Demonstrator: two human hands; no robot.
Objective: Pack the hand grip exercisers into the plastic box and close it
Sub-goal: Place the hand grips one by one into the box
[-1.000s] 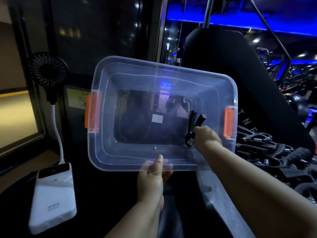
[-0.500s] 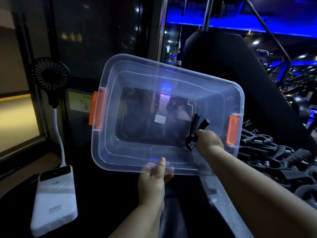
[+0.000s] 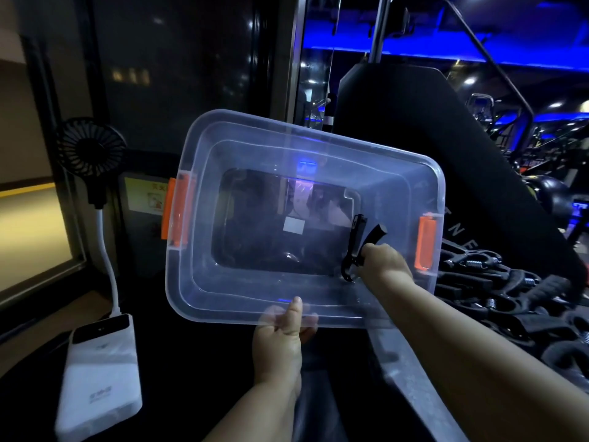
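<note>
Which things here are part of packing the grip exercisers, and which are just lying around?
Belongs to the job: plastic box, gripped at its near rim by the left hand; hand grip exerciser, held by the right hand inside the box; pile of exercisers at right.
Just lying about: small fan; white power bank.

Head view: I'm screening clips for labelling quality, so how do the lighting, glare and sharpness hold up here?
Head view: dim overall, with blue strip lights behind; the clear plastic box carries blue glints on its base; the hand grip exerciser in the right hand is a dark silhouette; the exerciser pile at right is murky; frame edges look soft and bowed.
</note>
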